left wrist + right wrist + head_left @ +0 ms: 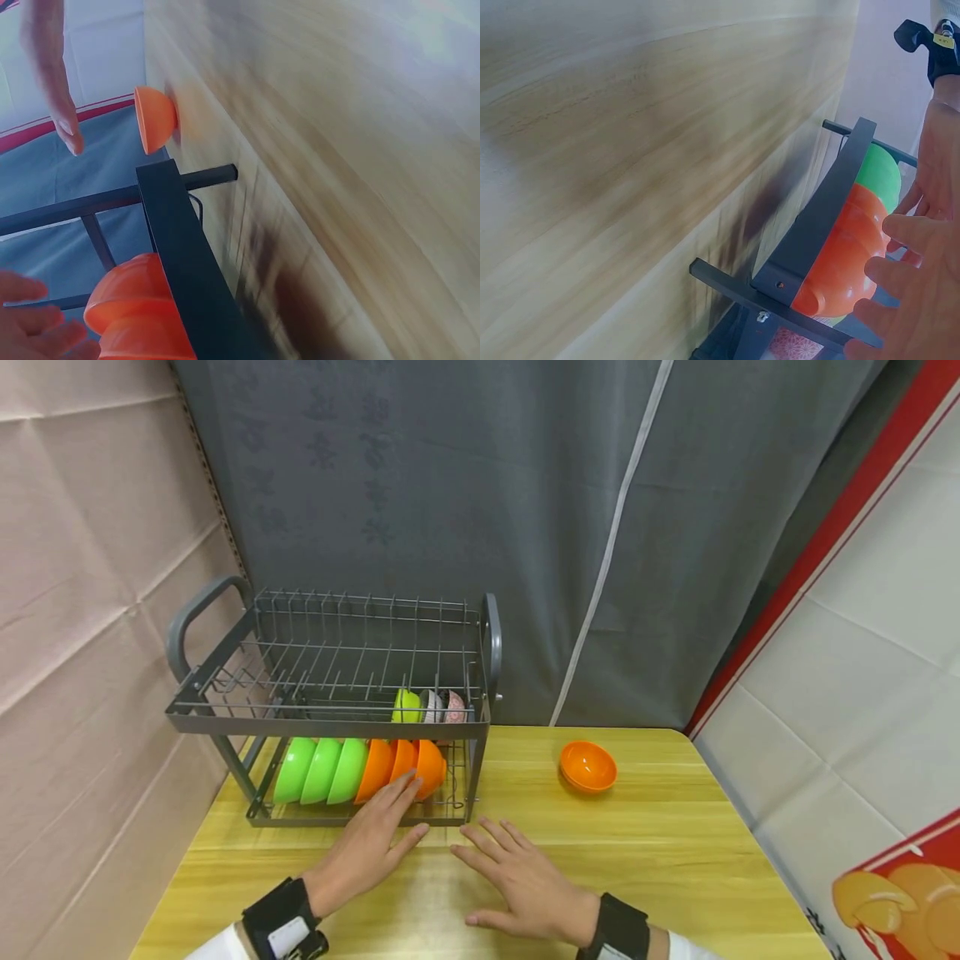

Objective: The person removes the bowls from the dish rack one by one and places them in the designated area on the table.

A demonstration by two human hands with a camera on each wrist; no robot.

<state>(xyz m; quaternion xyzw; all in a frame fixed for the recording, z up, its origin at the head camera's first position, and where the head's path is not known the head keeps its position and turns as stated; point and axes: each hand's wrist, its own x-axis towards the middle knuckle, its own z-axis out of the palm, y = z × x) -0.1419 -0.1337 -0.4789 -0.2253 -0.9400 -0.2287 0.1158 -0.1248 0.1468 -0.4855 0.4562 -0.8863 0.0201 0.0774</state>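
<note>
A: Report the scene from the left edge of the wooden table (pixel 675 860) to the right.

B: A grey metal two-tier dish rack (pixel 330 718) stands at the rear left corner. Its lower tier holds three green bowls (pixel 321 770) and then three orange bowls (pixel 405 766), all on edge in a row. The upper tier holds a few small dishes at its right end.

A: State of the hands?

B: The left hand (pixel 371 843) lies open, fingers straight, and its fingertips touch the rightmost racked orange bowl at the rack's front rail. The right hand (pixel 525 881) rests flat and open on the table just in front of the rack's right corner. It holds nothing.

A: The step in hand?

B: Judged as loading the lower tier. One loose orange bowl (pixel 588 766) sits upright near the rear edge, well apart from both hands. The next move likely calls for a reach to that bowl and a turn onto its edge.

A: Materials?

B: The bowls look like smooth, glossy plastic, round and shallow. The rack is matte wire and flat bar. The table shows a pale, lacquered grain.
</note>
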